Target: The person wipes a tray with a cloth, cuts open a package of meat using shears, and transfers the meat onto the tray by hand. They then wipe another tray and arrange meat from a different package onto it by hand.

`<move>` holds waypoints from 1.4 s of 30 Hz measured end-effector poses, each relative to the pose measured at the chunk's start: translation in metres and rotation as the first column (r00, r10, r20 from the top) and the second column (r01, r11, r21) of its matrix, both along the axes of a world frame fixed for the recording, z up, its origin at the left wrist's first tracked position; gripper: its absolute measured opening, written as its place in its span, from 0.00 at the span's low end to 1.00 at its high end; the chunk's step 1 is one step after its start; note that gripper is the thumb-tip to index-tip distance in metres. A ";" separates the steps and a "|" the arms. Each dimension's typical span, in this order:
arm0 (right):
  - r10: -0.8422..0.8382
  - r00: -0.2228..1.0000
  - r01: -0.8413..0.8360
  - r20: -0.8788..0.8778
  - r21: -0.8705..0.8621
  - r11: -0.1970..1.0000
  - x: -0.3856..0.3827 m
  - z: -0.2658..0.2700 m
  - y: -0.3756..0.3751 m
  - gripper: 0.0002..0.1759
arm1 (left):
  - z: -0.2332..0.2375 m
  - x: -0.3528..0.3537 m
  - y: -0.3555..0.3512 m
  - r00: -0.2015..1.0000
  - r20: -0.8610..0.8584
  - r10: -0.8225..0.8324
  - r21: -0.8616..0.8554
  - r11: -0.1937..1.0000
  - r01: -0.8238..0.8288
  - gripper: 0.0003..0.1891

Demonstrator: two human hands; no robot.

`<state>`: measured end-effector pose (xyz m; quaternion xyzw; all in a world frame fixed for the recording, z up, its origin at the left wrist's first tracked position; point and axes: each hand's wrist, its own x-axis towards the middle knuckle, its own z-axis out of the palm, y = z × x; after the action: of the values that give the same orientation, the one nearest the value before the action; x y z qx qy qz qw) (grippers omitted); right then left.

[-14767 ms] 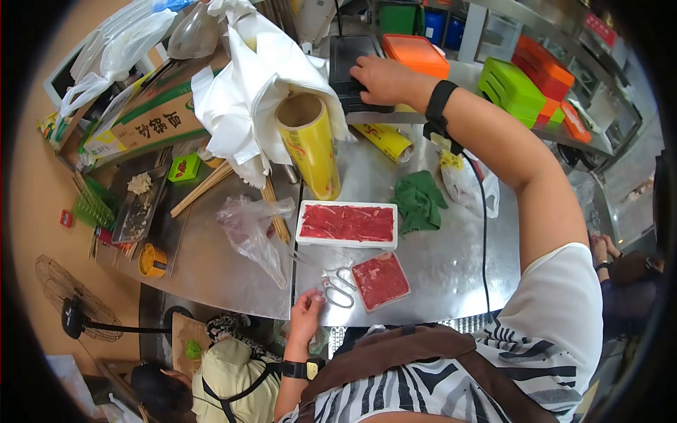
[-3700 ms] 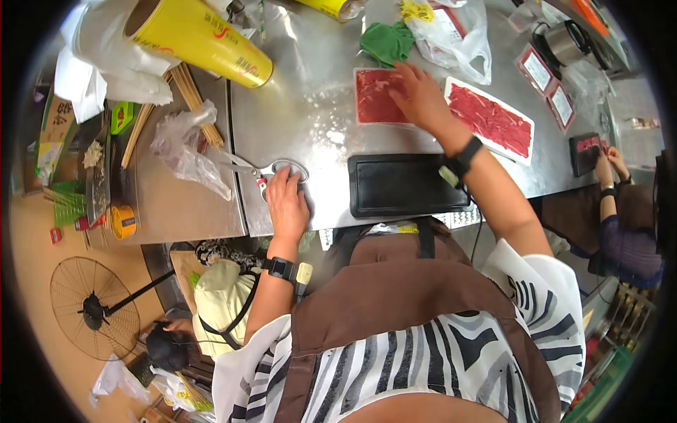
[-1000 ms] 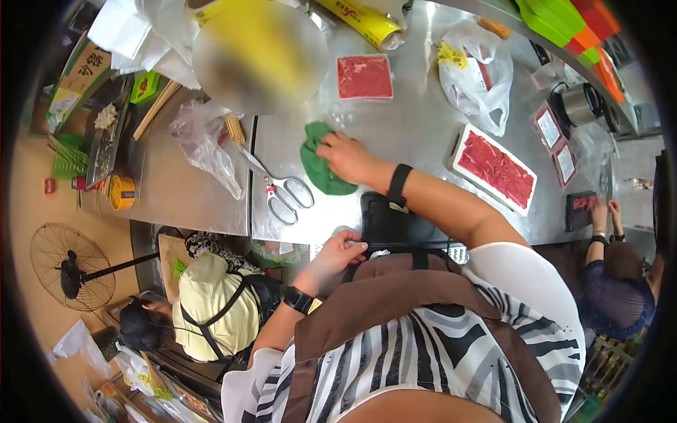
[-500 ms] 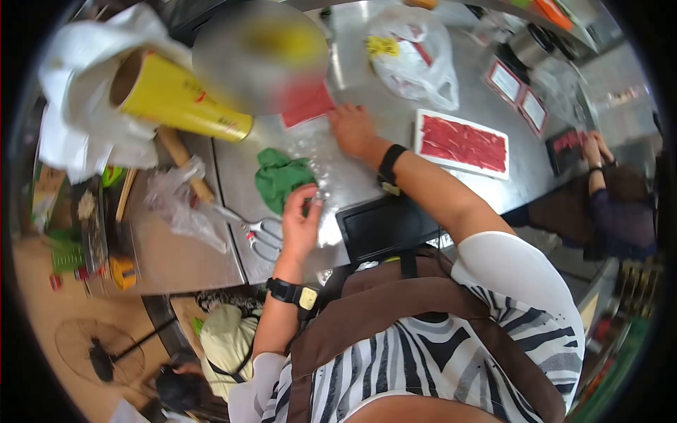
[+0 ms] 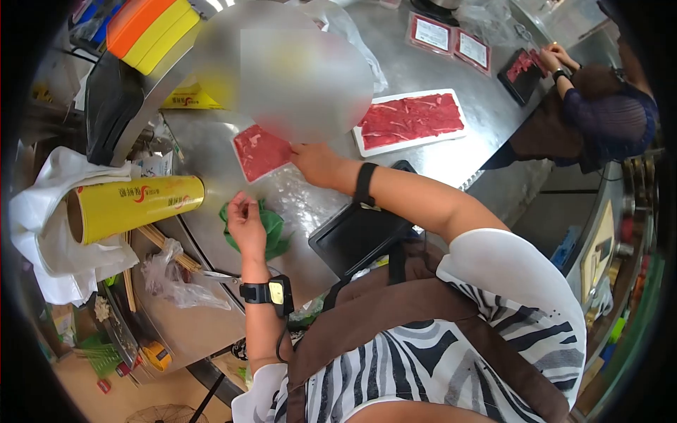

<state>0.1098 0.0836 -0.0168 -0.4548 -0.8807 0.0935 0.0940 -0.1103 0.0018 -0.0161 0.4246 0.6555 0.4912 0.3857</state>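
Note:
My right hand (image 5: pixel 319 166) has its fingers closed on the near right corner of a flat pack of red meat (image 5: pixel 259 151), whose far side a blurred patch partly covers. My left hand (image 5: pixel 247 224) is over a crumpled green cloth (image 5: pixel 275 229) on the metal table, its fingertips drawn together; whether they hold anything is too small to tell. A black tray (image 5: pixel 360 236) lies near my body, below my right forearm. Farther right, a white tray of sliced red meat (image 5: pixel 412 120) rests on the table.
A large yellow roll (image 5: pixel 141 204) and white plastic sheeting (image 5: pixel 46 225) are at the left, near scissors (image 5: pixel 220 276) and a clear bag (image 5: pixel 173 282). Two labelled packs (image 5: pixel 451 42) lie at the back. At the right, a co-worker's hands (image 5: pixel 553 60) handle meat over a black tray (image 5: pixel 522 74).
The view has shifted. My right hand, earlier resting by the meat pack with spread fingers, has closed on its corner. My left hand has moved over the green cloth and its fingers have come together.

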 end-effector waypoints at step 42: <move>-0.056 0.992 0.054 -0.116 -0.024 0.998 -0.005 -0.001 0.068 0.11 | -0.002 0.085 -0.012 0.689 -0.721 -0.075 0.080 0.979 0.190 0.20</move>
<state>0.1048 0.1518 -0.0173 -0.4736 -0.8598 0.1263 0.1429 -0.0252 -0.0099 -0.0179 0.6552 0.6828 0.3062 0.1032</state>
